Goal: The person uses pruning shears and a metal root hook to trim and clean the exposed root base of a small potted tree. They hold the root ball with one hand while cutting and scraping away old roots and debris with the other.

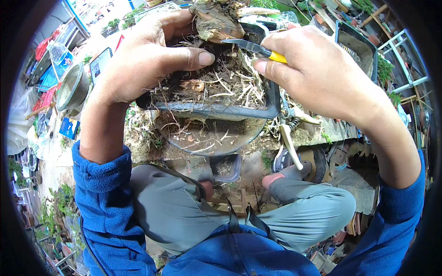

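Our left hand (149,57) lies along the left side of a rough brown woody stump (216,23), thumb spread away from the fingers over dark soil; the fingertips are partly hidden, so we cannot tell how firmly it clasps, though the placing looks meant to steady the wood. Our right hand (317,69) pinches a slim yellow-and-grey hand tool (276,56) between thumb and forefinger, its narrow tip directed at the stump's lower edge, a hold that seems chosen for fine control. The stump sits over the far part of a black rectangular plastic tub (207,110), which would catch crumbs falling from it. Inside the tub we see dark, crumbly soil (189,94) strewn with pale root shreds (248,85). Its near side overhangs a round brown board (207,140), probably a support, on the grey concrete bench (343,129). Pale-handled clippers (287,138) lie beside the tub, likely to be within reach. A round grey pot (71,89) stands to the left, its contents unclear; below, a translucent plastic box (228,177) holds scattered debris.
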Motion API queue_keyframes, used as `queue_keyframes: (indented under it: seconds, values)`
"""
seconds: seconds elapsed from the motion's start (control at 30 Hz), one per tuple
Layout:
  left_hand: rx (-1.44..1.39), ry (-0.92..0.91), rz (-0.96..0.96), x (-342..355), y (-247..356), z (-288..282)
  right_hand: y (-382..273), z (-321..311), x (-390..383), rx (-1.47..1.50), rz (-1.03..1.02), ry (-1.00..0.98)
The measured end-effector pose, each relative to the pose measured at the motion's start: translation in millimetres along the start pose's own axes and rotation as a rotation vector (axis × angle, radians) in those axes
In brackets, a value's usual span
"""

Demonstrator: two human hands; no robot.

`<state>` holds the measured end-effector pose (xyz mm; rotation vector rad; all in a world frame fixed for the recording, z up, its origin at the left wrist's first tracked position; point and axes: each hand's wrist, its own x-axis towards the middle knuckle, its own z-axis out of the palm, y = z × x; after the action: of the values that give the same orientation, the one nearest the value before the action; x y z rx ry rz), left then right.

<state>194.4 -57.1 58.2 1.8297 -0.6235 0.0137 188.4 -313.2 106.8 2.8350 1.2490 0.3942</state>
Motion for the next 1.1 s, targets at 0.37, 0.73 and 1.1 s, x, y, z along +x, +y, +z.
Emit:
queue_keyframes:
  seconds: [0.37, 0.73, 1.1]
  values:
    - [-0.028, -0.034, 0.006, 0, 1, 0, 6, -26, -2, -0.086, 0.084, -0.126]
    - [-0.039, -0.032, -0.046, 2, 4, -1, -7, -51, 17, -0.152, -0.024, -0.485]
    - [0.028, -0.166, -0.068, 18, -6, -26, 54, 59, -84, -0.079, 0.406, -0.176]
